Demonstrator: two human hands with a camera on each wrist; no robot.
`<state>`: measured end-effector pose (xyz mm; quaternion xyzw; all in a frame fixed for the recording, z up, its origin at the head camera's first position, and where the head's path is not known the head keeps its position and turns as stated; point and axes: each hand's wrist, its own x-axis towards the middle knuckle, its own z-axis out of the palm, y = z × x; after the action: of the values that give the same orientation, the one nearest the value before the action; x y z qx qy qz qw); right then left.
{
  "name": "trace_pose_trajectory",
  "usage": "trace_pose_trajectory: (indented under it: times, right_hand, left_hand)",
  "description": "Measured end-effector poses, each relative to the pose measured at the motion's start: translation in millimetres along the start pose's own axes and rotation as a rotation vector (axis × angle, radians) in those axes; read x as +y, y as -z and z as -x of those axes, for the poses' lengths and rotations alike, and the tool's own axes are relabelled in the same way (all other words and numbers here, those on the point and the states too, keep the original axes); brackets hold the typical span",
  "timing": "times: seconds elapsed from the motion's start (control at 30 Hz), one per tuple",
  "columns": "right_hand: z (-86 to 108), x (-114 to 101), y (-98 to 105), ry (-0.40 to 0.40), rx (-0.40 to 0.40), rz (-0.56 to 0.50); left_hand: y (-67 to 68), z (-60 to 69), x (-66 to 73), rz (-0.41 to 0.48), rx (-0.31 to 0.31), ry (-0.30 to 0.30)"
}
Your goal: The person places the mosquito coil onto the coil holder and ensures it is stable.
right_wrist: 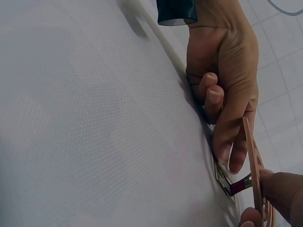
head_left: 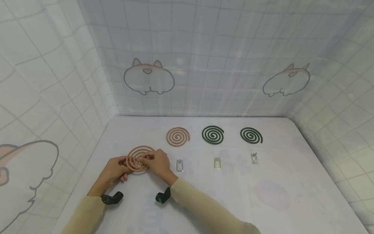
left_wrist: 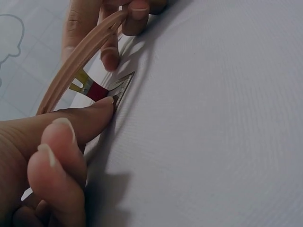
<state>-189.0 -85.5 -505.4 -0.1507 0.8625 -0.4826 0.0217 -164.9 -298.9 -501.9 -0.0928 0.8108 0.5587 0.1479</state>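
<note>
Orange and wound into a flat spiral, the held coil [left_wrist: 79,59] is at the left side of the white counter [head_left: 222,201], raised just above its surface. The left hand [head_left: 113,170] has its thumb and fingers clamped on the coil's edge, thumb on top. The right hand [head_left: 159,162] reaches over the coil from the other side, thumb and forefinger bent, their tips close together near the inner rings; whether they are clamped on it, I cannot tell. Between coil and counter sits a small metal stand [left_wrist: 98,91] with a flat pointed base and a red and yellow strip that rises toward the coil. A left fingertip is right by that base, though contact is hard to judge.

Farther back, three more coils lie in a row: a second orange coil [head_left: 177,137], a larger green coil [head_left: 213,136] and a smaller green coil [head_left: 251,136] at the right. In front of them, one to each, are a silver stand [head_left: 179,160], a gold stand [head_left: 217,158] and a right-hand stand [head_left: 255,155], well apart from one another.

Both arms wear beige sleeves [head_left: 201,204], with a dark camera at each wrist. Behind the counter hangs a pale checked sheet [head_left: 219,39] printed with round animals [head_left: 149,79].
</note>
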Motion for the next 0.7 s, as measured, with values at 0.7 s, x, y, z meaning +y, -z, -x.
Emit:
trace_pose_trajectory:
  times: [0.7]
  right_hand:
    - [0.5,5.0,-3.6,0.032,0.021,-0.014]
  left_hand:
    - [-1.8,-2.3,-1.7,-0.019,-0.018,0.046]
